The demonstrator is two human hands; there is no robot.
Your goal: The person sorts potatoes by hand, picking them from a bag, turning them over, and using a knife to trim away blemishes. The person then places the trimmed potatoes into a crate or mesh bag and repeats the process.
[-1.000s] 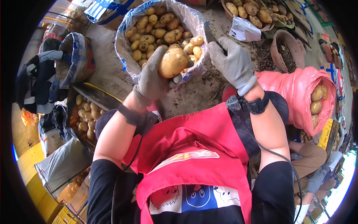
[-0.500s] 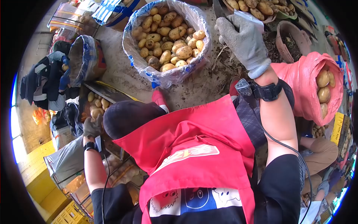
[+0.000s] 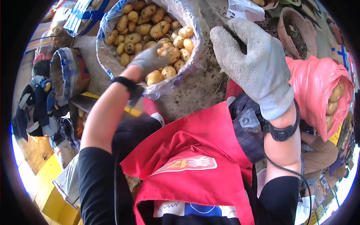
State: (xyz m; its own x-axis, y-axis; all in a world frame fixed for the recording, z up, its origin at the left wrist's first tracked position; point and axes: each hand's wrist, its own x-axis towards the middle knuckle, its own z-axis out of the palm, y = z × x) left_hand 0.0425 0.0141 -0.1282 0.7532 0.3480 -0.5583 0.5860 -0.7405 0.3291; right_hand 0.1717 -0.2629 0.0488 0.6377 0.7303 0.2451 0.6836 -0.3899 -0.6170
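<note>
My left hand (image 3: 149,60), in a grey glove, is over the potatoes (image 3: 133,38) in a large tub lined with clear plastic (image 3: 191,69). Its fingers are apart and slightly blurred, right at a large potato (image 3: 171,54) near the middle of the heap. My right hand (image 3: 257,63), also gloved in grey, is raised to the right of the tub, close to the camera. It is closed around a knife (image 3: 214,18), whose dark, blurred blade points up and away; the handle is hidden in the glove.
A pink sack (image 3: 309,80) of potatoes stands at right, below a pink pot (image 3: 283,30) with dark scraps. Soil lies on the concrete floor (image 3: 191,99). At far left a person (image 3: 35,105) in blue gloves works by a lined bag (image 3: 62,75). Another person's leg (image 3: 318,155) shows at right.
My left hand has swung from the potatoes at the lower left up over the tub. My right hand has come closer to the camera with the knife. The view has shifted.
</note>
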